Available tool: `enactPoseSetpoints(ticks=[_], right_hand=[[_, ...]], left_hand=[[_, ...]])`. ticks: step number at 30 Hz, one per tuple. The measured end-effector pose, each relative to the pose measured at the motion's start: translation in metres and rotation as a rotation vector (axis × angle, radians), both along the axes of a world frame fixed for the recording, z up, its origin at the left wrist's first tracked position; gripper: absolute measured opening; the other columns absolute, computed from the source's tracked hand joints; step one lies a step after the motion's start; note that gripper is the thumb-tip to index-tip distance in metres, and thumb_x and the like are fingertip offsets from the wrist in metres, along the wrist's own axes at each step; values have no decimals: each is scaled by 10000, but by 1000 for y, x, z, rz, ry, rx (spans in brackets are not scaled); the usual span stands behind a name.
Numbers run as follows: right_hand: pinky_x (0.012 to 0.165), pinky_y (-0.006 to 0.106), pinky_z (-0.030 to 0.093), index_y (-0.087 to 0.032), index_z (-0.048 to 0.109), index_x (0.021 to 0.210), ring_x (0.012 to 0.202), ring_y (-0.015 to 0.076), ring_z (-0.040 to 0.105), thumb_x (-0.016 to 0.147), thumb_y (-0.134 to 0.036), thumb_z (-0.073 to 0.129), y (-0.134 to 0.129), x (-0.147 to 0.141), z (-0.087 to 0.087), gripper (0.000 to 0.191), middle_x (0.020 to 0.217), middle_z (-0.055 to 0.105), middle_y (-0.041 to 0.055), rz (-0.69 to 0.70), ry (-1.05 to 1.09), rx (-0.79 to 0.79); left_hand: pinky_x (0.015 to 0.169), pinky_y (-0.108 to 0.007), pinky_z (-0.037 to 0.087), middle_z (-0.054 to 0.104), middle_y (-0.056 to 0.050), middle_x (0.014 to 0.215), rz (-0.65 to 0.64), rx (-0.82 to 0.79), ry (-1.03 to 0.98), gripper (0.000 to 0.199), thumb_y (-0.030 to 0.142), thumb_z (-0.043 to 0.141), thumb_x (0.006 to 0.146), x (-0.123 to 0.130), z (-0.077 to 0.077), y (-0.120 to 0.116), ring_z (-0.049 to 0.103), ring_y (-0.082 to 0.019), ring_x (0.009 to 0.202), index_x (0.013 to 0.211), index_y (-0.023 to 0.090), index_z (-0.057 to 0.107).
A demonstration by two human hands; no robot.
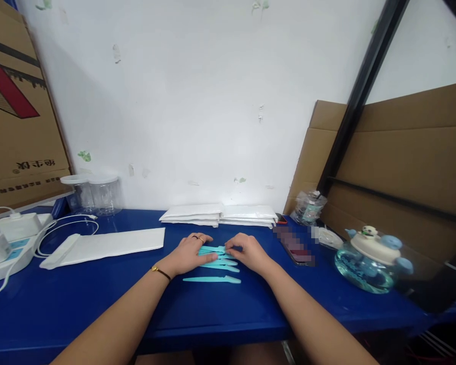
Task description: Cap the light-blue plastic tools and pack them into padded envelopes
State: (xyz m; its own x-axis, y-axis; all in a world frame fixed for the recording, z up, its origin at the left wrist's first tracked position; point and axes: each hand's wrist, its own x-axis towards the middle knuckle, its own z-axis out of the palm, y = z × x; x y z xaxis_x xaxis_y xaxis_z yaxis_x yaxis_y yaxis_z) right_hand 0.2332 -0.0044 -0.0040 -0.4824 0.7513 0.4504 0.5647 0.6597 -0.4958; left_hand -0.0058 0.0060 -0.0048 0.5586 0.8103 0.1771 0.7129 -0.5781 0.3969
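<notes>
Several slim turquoise sticks lie side by side at the middle of the blue table. One separate turquoise stick lies nearer the front edge. My left hand, with rings and a bracelet, rests over the left ends of the group, its thumb across them and its fingers apart. At the right ends, my right hand has thumb and forefinger pinched on the tip of one turquoise stick at the far side of the group.
White packets stand against the wall. A flat white sleeve, cables and a power strip lie left. A phone and a glass teapot are right. Clear jars stand at back left.
</notes>
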Motion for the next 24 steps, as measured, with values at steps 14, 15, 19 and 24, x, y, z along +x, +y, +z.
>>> enactPoseSetpoints(ticks=[14,15,19,24], right_hand=[[807,349,438,-139,557,1023,973,246,516,797,-122,442,-54,-36,6,254,1045,559,129,-100,-556,12],[795,349,440,-132,555,1012,956,250,530,785,-102,433,-57,-38,6,259,1031,571,136,-123,-585,15],[743,357,452,-114,571,982,859,274,603,725,-121,489,-66,-46,7,271,959,635,156,-159,-672,-35],[685,355,452,-120,574,981,821,302,638,680,-160,533,-79,-48,8,306,950,662,161,-195,-667,-56]], left_hand=[[825,-353,439,594,-113,943,-59,185,312,192,180,462,770,30,5,-51,551,-245,872,935,141,552],[823,-356,442,595,-116,946,-51,187,326,192,171,458,767,32,4,-56,553,-247,871,934,141,548],[803,-364,449,596,-112,961,-59,176,329,194,191,476,765,32,4,-74,558,-252,889,939,150,549],[985,-412,346,512,-99,1244,-76,166,146,624,487,635,684,3,13,-71,433,-294,1175,1224,225,468]])
